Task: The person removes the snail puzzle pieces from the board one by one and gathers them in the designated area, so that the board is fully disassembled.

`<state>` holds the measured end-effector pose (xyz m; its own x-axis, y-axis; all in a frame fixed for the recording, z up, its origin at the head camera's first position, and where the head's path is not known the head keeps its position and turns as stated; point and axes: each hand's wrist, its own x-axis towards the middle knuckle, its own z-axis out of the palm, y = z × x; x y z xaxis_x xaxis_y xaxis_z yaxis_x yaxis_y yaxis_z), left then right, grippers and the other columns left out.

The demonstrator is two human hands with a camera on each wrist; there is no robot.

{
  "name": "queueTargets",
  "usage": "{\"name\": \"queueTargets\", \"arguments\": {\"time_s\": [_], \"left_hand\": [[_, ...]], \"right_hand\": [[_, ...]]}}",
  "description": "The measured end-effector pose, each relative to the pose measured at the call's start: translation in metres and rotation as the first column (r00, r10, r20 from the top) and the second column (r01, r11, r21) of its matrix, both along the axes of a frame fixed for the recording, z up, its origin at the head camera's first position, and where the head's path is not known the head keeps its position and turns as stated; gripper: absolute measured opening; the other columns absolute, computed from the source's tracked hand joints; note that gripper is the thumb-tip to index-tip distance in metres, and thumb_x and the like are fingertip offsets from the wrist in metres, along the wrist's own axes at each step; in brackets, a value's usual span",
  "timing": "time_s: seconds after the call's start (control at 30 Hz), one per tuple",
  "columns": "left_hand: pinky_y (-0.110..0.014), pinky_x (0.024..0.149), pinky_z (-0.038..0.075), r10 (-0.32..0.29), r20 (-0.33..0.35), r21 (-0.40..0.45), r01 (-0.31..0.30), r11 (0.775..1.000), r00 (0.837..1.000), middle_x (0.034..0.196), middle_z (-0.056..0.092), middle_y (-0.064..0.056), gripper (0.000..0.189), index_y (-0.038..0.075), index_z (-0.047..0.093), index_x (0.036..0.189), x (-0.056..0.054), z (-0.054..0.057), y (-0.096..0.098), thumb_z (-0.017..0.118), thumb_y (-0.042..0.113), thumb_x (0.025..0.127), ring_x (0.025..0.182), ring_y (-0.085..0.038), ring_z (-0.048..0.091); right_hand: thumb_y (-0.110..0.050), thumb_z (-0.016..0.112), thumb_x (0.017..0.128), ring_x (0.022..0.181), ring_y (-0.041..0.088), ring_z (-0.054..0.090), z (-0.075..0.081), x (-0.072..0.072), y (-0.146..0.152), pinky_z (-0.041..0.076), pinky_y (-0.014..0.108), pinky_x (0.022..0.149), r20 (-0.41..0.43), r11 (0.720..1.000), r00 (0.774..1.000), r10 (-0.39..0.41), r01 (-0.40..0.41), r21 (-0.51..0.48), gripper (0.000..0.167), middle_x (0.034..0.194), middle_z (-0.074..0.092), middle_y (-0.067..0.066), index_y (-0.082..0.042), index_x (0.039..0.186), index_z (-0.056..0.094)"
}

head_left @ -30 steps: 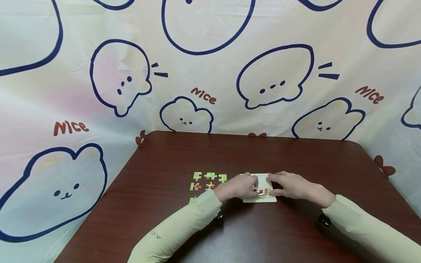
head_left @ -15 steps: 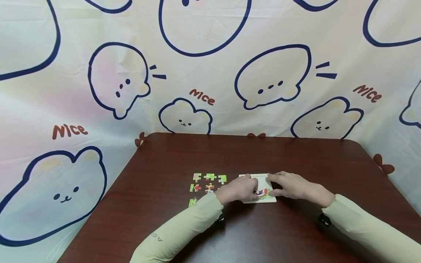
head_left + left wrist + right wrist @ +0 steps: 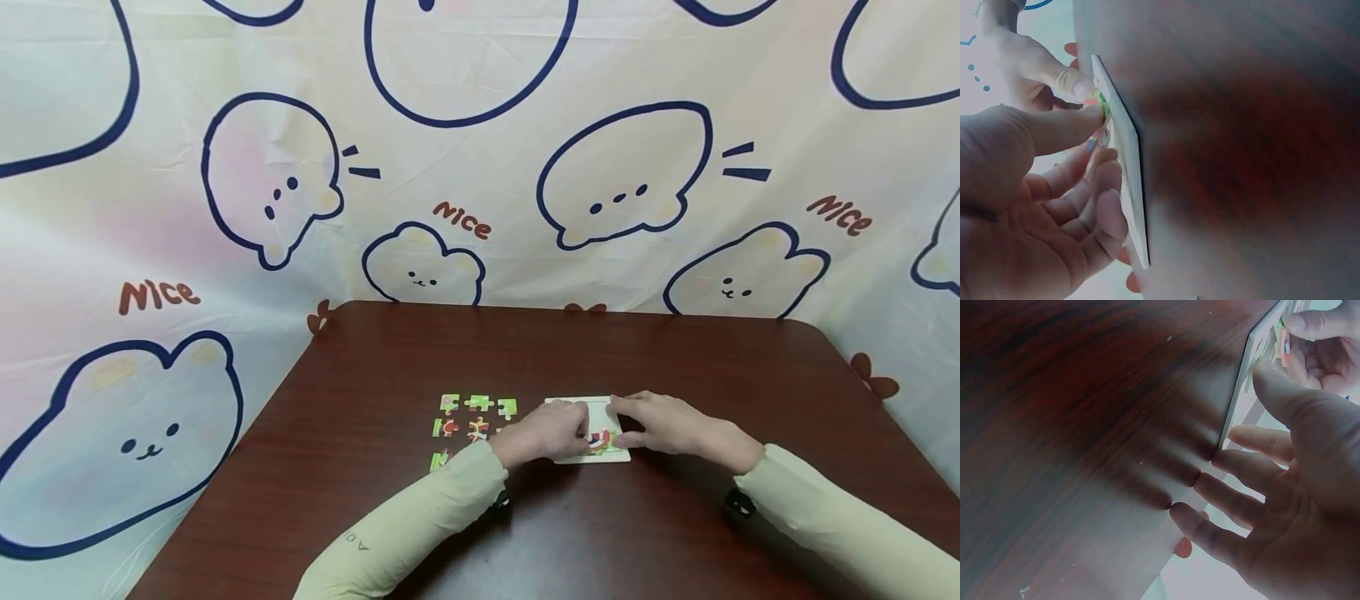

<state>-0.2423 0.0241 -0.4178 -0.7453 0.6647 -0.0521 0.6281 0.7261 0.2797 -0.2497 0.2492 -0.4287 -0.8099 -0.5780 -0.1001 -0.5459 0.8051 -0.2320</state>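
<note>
A white puzzle tray (image 3: 602,410) lies flat on the table, with a colourful printed patch near its front edge. My left hand (image 3: 546,430) is over the tray's left part. Between its thumb and a finger it pinches a small puzzle piece (image 3: 1096,139), green, red and blue at the edges; the fingers hide most of it. At the tray's right side rests my right hand (image 3: 666,422), its thumb on the tray and its fingers (image 3: 1216,500) spread and nearly straight along the edge and table. That hand holds no piece.
Left of the tray, loose puzzle pieces (image 3: 479,403) lie in spaced rows, partly hidden by the left forearm. The dark brown wooden table (image 3: 360,367) reaches back to a patterned cloth backdrop (image 3: 510,167).
My left hand shifts very slightly over the tray, its index finger lower than a second ago. The right hand and tray stay in place; the whole view wobbles a little.
</note>
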Motion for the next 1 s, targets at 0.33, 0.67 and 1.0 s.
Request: {"name": "queueTargets", "arguments": {"time_s": [0.33,0.67,1.0], "left_hand": [[-0.018,0.056,0.039,0.027,0.071,0.106,-0.034,0.994,0.997,0.072,0.057,0.011,0.016,0.019,0.059,0.082,-0.003,0.009,-0.011,0.068,0.025,0.093,0.06,-0.005,0.05],[-0.018,0.056,0.039,0.001,0.087,0.104,-0.01,0.995,0.996,0.073,0.057,0.008,0.014,0.019,0.059,0.084,-0.004,0.026,-0.04,0.066,0.023,0.094,0.06,-0.004,0.049],[-0.02,0.057,0.039,-0.015,0.126,0.094,0.003,0.996,0.992,0.073,0.056,0.008,0.012,0.018,0.06,0.084,-0.005,0.032,-0.074,0.067,0.019,0.094,0.061,-0.005,0.047]], "right_hand": [[-0.046,0.069,0.088,0.125,0.039,0.054,0.001,0.001,-0.002,0.048,0.056,0.093,0.018,1.0,1.0,-0.003,0.003,-0.002,0.055,0.142,0.055,0.015,-0.014,0.131,0.06],[-0.043,0.069,0.089,0.126,0.038,0.053,0.006,0.002,-0.003,0.047,0.056,0.096,0.027,1.0,0.999,-0.017,0.017,0.011,0.052,0.141,0.056,0.014,-0.014,0.131,0.061],[-0.043,0.071,0.087,0.126,0.037,0.053,0.003,0.002,-0.004,0.047,0.055,0.096,0.028,1.0,0.999,-0.027,0.027,0.009,0.053,0.142,0.055,0.013,-0.015,0.132,0.06]]}}
